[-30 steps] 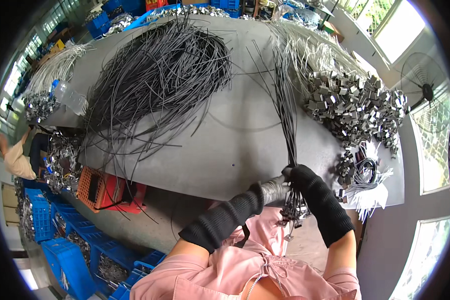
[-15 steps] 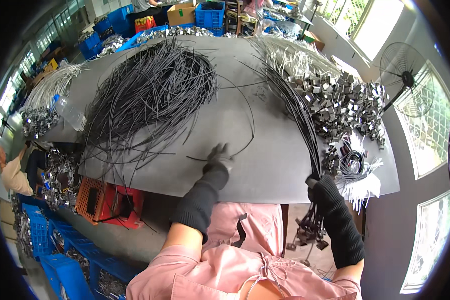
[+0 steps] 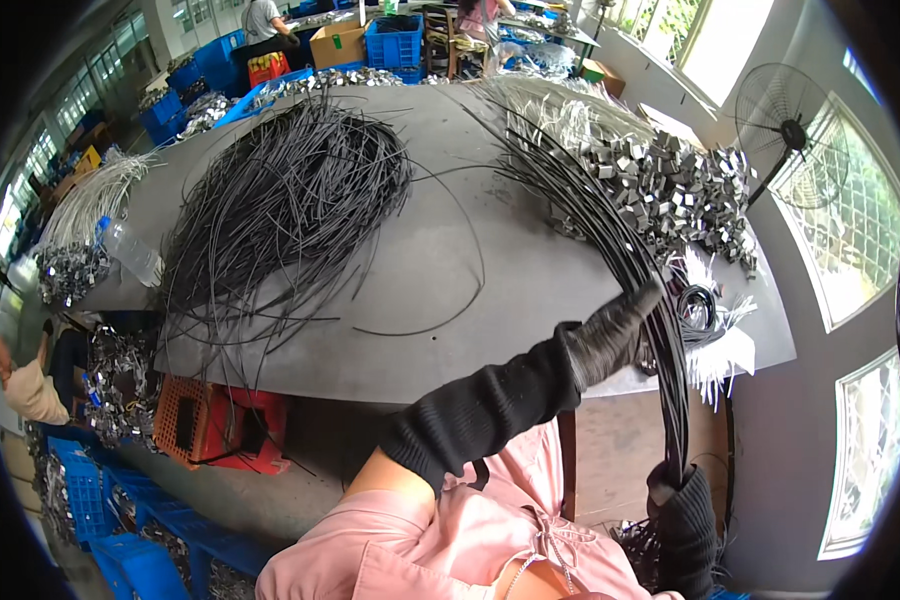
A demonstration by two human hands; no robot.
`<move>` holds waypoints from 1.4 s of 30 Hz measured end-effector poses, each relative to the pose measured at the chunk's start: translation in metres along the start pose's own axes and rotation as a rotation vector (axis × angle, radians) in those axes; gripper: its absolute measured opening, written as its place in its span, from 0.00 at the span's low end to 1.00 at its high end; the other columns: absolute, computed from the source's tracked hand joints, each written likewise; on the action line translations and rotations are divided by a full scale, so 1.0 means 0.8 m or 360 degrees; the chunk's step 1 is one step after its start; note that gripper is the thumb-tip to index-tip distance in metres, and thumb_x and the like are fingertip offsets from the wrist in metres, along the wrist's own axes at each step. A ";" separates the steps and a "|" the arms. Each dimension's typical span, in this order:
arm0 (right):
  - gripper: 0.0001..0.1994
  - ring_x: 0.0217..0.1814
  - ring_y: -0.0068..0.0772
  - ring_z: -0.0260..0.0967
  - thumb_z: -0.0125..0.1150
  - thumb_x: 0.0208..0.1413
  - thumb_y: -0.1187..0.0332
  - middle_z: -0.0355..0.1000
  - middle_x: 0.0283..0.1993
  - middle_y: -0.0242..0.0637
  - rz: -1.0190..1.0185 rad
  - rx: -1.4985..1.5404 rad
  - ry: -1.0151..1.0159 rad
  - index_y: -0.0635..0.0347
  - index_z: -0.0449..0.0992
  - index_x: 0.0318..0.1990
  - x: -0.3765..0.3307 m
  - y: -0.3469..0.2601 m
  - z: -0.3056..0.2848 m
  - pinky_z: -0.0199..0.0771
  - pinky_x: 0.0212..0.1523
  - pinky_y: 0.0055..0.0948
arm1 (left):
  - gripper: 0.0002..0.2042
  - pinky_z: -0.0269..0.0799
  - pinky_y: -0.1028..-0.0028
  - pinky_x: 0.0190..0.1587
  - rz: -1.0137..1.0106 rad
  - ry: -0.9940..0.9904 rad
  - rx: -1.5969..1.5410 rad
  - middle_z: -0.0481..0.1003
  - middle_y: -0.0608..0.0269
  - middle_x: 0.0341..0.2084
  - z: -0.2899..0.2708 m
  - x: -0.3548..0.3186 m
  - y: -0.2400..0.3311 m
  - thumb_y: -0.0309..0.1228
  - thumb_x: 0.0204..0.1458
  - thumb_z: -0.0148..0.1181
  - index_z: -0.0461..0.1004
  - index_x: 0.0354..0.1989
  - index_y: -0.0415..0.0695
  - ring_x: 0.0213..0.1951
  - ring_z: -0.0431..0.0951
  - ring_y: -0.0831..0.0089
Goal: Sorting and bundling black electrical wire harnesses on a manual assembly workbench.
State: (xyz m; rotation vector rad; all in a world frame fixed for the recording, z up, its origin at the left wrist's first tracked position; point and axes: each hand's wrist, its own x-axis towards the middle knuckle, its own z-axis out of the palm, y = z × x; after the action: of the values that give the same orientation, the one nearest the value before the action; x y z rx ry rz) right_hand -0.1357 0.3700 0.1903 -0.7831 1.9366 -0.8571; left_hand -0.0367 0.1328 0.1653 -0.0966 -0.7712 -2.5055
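Observation:
A long bundle of black cables (image 3: 610,225) arcs from the far right part of the table down over its near edge. My right hand (image 3: 678,495), in a dark glove and black knit sleeve, is closed around the bundle low down, beyond the table edge. Higher up, my left hand (image 3: 610,340), gloved the same way, reaches across and grips the bundle from its left side, some of its fingers hidden by the cables. Dark pieces at the lower cable ends hang partly hidden beside the right hand. A big tangled heap of black cables (image 3: 290,200) lies on the table's left half.
Metal-shelled connectors (image 3: 670,190) with pale cables are piled on the right of the grey table (image 3: 420,360). A coiled black cable (image 3: 697,310) lies near them. A clear bottle (image 3: 130,250) lies at left. A red crate (image 3: 260,430) stands below. Several people sit farther off.
My left hand has moved right, from the table's middle to the cable bundle. My right hand has drawn the bundle down toward me. The view has shifted slightly.

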 end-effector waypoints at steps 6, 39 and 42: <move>0.06 0.18 0.24 0.63 0.56 0.41 0.67 0.65 0.15 0.32 -0.0282 -0.0100 -0.0064 0.61 0.72 0.24 0.010 0.008 -0.006 0.61 0.20 0.23 | 0.23 0.72 0.64 0.46 0.0313 -0.0092 -0.0068 0.72 0.62 0.37 0.039 0.020 0.058 0.47 0.45 0.59 0.66 0.45 0.46 0.41 0.74 0.64; 0.42 0.39 0.47 0.71 0.65 0.38 0.56 0.71 0.37 0.55 -0.1555 0.0136 0.0159 0.64 0.51 0.59 0.235 -0.188 0.170 0.71 0.41 0.35 | 0.16 0.72 0.71 0.35 0.1157 0.0368 0.1518 0.68 0.69 0.26 0.110 0.022 0.192 0.40 0.49 0.58 0.69 0.42 0.46 0.30 0.72 0.74; 0.21 0.27 0.41 0.70 0.58 0.46 0.62 0.70 0.25 0.46 -0.1694 -0.0099 0.0487 0.61 0.65 0.47 0.239 -0.184 0.166 0.69 0.30 0.33 | 0.16 0.72 0.70 0.35 0.1261 0.0340 0.1595 0.68 0.70 0.25 0.114 0.023 0.184 0.40 0.49 0.58 0.69 0.42 0.46 0.30 0.71 0.74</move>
State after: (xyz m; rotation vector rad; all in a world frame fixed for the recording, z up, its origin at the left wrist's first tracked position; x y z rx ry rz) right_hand -0.0746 0.1023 0.1698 -1.8708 1.7253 -1.5978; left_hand 0.0126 0.0698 0.3198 0.1818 -1.4406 -1.1934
